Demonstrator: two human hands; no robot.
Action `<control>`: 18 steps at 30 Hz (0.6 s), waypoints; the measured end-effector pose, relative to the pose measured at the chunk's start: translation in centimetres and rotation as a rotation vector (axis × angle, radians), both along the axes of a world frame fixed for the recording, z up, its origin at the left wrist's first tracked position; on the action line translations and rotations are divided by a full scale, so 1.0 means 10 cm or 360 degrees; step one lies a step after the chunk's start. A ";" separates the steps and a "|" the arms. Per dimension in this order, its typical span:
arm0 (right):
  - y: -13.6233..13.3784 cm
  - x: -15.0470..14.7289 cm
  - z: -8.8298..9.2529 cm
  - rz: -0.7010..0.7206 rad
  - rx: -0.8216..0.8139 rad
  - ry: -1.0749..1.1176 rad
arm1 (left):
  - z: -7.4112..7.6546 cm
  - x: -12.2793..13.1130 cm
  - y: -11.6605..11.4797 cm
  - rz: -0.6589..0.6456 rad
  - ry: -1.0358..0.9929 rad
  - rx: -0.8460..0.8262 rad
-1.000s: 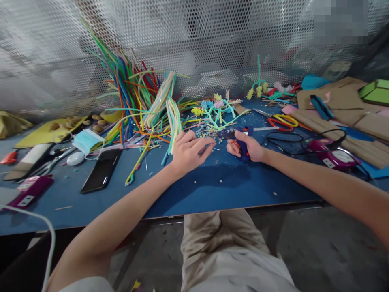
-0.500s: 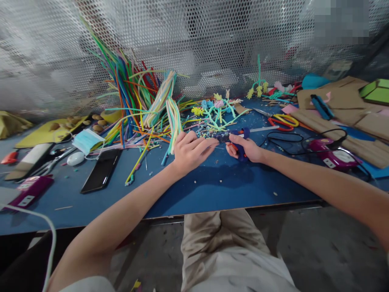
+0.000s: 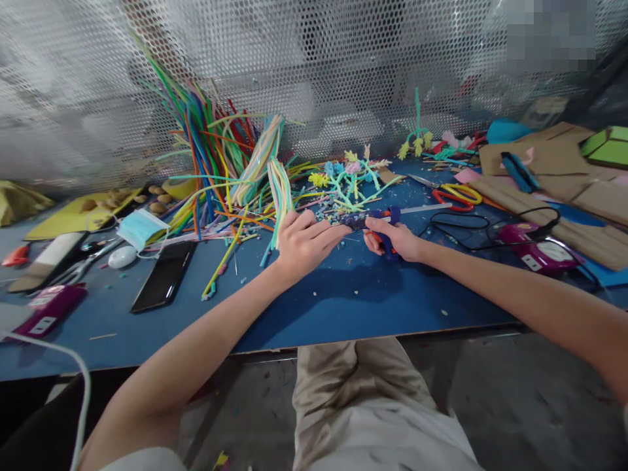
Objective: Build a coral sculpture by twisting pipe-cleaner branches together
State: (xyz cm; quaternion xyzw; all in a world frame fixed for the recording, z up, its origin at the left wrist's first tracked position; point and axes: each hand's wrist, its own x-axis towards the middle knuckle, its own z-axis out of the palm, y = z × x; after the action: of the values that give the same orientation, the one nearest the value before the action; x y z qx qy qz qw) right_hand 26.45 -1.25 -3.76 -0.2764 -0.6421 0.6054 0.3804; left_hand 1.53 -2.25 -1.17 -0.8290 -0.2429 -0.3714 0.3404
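My right hand (image 3: pixel 392 239) is wrapped round the grip of a dark blue glue gun (image 3: pixel 391 216) with an orange trigger and a pale glue stick (image 3: pixel 426 208) sticking out of its back. The gun's nozzle end points left, at the fingertips of my left hand (image 3: pixel 309 242). Those fingers are pressed together just above the blue table; whatever they pinch is too small to make out. Behind the hands lie twisted pipe-cleaner pieces with a yellow flower (image 3: pixel 318 179), a pink flower (image 3: pixel 353 168) and mint green stems (image 3: pixel 354 191).
Bundles of coloured pipe cleaners (image 3: pixel 255 160) lean at the back left. A black phone (image 3: pixel 163 276), a face mask (image 3: pixel 142 229) and a purple box (image 3: pixel 52 311) lie left. Scissors (image 3: pixel 458 196), a black cable (image 3: pixel 461 242), a purple device (image 3: pixel 540 247) and cardboard (image 3: pixel 549 154) are at right.
The glue gun and my right hand have shifted very slightly left. My left hand has barely moved, its fingertips still close to the nozzle end.
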 end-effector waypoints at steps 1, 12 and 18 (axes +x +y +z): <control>0.00 0.00 0.00 0.0001 0.0003 0.0004 | 0.00 0.00 0.00 0.0015 0.0004 -0.0020; 0.01 -0.01 0.01 -0.0006 0.0007 -0.0008 | 0.03 0.05 -0.06 0.0106 0.0047 -0.0244; 0.01 -0.02 0.01 0.0003 0.0016 -0.0036 | 0.02 0.04 -0.07 0.0115 0.0092 -0.0342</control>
State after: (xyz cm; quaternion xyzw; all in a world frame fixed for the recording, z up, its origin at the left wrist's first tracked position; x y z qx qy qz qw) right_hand 26.29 -1.20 -3.67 -0.2806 -0.6498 0.5993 0.3739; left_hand 1.97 -2.91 -0.94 -0.8617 -0.3011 -0.3067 0.2696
